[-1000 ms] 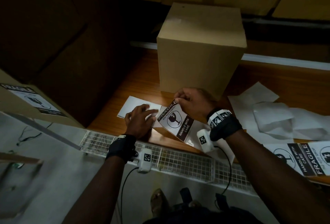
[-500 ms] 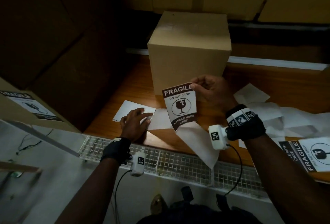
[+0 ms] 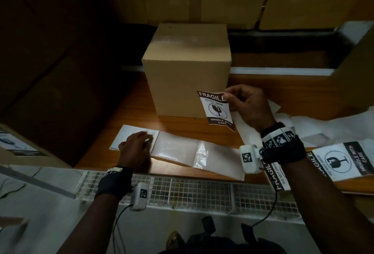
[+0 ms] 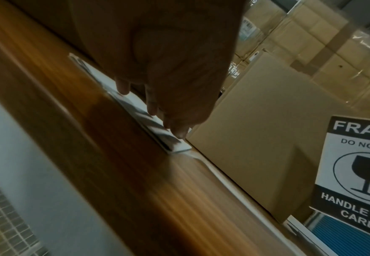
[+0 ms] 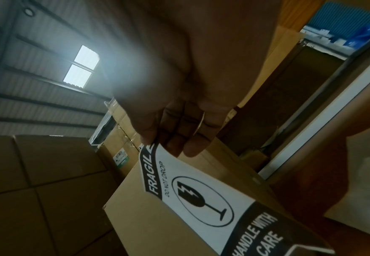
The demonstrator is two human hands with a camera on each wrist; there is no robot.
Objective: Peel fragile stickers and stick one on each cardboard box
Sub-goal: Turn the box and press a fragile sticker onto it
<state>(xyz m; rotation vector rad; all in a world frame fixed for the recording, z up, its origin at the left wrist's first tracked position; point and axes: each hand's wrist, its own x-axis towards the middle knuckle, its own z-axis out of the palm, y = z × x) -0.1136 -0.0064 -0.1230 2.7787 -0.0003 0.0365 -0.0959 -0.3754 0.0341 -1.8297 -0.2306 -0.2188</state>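
A person stands at a wooden table (image 3: pixel 182 130) in a dim storeroom, partway through labelling a plain cardboard box (image 3: pixel 186 71) that sits at the table's far side. The right hand (image 3: pixel 249 106) pinches the top right corner of a peeled fragile sticker (image 3: pixel 216 110), which hangs upright and free, just in front of the box's near face. The left hand (image 3: pixel 135 148) lies with fingers flat, pressing the strip of backing paper (image 3: pixel 194 152) onto the table, to the near left. The hands are apart. The sticker seems fully peeled; the next move likely calls for carrying it squarely onto the box and smoothing it down without creasing. More stickers (image 3: pixel 334 162) lie at the near right.
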